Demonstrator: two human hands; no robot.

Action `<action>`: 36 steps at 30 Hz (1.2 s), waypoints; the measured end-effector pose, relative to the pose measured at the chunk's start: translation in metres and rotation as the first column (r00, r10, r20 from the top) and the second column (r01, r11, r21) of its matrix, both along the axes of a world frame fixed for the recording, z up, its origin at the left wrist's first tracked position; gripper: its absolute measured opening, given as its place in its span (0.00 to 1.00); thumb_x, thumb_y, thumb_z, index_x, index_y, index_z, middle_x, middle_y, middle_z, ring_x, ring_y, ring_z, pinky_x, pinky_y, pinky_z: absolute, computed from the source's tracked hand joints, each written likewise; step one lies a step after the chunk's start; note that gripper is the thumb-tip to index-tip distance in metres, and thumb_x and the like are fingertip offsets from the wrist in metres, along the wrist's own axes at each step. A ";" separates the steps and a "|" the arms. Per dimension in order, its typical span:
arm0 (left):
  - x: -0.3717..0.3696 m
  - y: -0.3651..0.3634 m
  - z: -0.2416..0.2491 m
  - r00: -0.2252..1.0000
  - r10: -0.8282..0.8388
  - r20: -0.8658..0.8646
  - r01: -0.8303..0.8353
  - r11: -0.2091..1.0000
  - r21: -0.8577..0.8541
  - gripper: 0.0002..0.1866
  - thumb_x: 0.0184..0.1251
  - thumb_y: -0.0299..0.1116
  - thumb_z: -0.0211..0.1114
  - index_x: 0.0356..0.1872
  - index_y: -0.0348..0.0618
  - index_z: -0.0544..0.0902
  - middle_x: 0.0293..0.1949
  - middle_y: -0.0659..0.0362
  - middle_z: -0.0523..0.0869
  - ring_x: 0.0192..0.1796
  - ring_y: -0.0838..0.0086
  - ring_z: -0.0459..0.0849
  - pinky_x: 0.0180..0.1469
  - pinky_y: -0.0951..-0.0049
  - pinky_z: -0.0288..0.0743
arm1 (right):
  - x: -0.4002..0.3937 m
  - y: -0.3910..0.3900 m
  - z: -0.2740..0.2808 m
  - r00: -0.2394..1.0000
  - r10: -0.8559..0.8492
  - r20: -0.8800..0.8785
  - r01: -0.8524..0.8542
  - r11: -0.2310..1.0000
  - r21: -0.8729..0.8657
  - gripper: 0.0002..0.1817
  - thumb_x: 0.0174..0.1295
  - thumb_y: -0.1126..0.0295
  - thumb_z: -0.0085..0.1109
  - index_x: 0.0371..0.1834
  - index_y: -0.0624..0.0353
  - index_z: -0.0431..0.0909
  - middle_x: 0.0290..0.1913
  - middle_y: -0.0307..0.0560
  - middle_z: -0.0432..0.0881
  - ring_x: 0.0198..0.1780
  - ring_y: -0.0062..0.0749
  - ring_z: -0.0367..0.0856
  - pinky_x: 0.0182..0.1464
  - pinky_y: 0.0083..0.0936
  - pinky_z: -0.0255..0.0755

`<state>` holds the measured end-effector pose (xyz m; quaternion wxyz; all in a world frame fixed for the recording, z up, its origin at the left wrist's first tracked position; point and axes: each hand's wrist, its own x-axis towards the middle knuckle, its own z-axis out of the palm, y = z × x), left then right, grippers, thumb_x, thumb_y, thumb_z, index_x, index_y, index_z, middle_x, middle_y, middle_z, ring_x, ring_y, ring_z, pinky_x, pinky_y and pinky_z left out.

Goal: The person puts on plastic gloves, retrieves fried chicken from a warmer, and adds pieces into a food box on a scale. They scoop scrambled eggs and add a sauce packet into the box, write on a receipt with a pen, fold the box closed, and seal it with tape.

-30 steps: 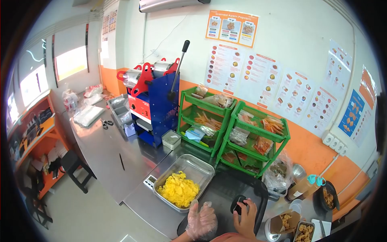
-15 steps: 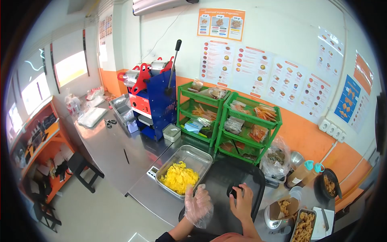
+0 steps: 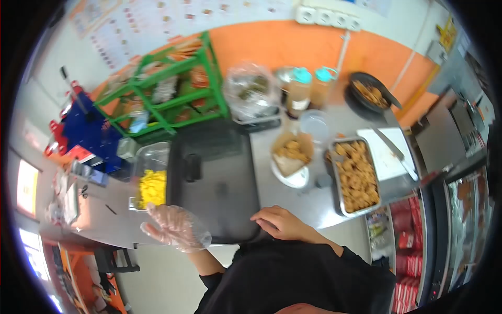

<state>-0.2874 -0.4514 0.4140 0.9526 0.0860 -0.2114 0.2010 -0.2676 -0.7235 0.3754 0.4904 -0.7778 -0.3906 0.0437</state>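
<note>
Fingers, left hand (image 3: 179, 228): clear-gloved, spread wide, holding nothing visible; at near left corner of black lid (image 3: 222, 204), contact unclear.
Fingers, right hand (image 3: 285, 223): bare, loosely bent, tips at right lid edge; grip cannot be told.
Worktop (image 3: 272, 196): steel.
Black lid, position: lying flat between yellow food (image 3: 152, 186) and carton (image 3: 288, 165).
Metal tray (image 3: 362, 211): right of carton, fried pieces inside.
Lid handle (image 3: 193, 168): black, left of lid centre.

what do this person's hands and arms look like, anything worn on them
The left hand wears a loose, crinkled, see-through plastic glove. The right hand is bare. The sleeves are plain black and stop short of the wrists, leaving the forearms partly uncovered.
</note>
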 end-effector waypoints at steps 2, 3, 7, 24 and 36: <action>0.005 -0.041 0.001 0.995 0.021 0.093 -0.024 0.999 0.040 0.22 0.72 0.50 0.59 0.51 0.39 0.75 0.20 0.67 0.62 0.20 0.82 0.61 0.21 0.81 0.62 | -0.011 -0.053 -0.023 0.999 -0.054 -0.003 0.054 0.998 0.016 0.08 0.63 0.74 0.57 0.45 0.57 0.79 0.36 0.47 0.83 0.39 0.45 0.83 0.48 0.37 0.74; 0.007 -0.057 -0.006 0.999 0.031 -0.009 -0.030 0.997 0.072 0.22 0.71 0.51 0.60 0.48 0.40 0.78 0.24 0.65 0.71 0.21 0.80 0.66 0.19 0.80 0.63 | -0.015 -0.080 -0.036 0.993 -0.115 -0.008 0.115 0.993 0.019 0.08 0.63 0.75 0.58 0.45 0.57 0.80 0.36 0.47 0.83 0.39 0.46 0.82 0.46 0.37 0.74; 0.022 -0.127 -0.006 0.773 0.403 -0.490 -0.192 0.884 0.426 0.20 0.71 0.48 0.61 0.43 0.36 0.81 0.31 0.59 0.83 0.26 0.76 0.80 0.24 0.78 0.72 | -0.026 -0.173 -0.032 0.911 -0.408 -0.057 0.403 0.912 -0.080 0.07 0.63 0.78 0.57 0.42 0.59 0.81 0.35 0.50 0.82 0.36 0.46 0.82 0.40 0.35 0.75; 0.134 -0.229 0.011 0.600 0.666 -0.444 0.185 0.425 0.886 0.17 0.73 0.33 0.55 0.56 0.31 0.78 0.44 0.54 0.85 0.48 0.73 0.82 0.55 0.72 0.73 | 0.040 -0.283 -0.013 0.639 -0.768 -0.024 0.755 0.633 -0.172 0.06 0.64 0.81 0.54 0.40 0.64 0.81 0.35 0.52 0.83 0.36 0.43 0.83 0.40 0.31 0.74; 0.130 -0.251 -0.016 0.778 0.596 0.196 0.460 -0.754 0.468 0.23 0.69 0.27 0.53 0.65 0.37 0.71 0.37 0.47 0.85 0.41 0.57 0.86 0.41 0.56 0.78 | 0.090 -0.254 -0.019 0.723 -0.690 -0.008 0.661 0.696 -0.282 0.08 0.65 0.81 0.53 0.44 0.65 0.81 0.33 0.51 0.82 0.36 0.36 0.83 0.40 0.27 0.74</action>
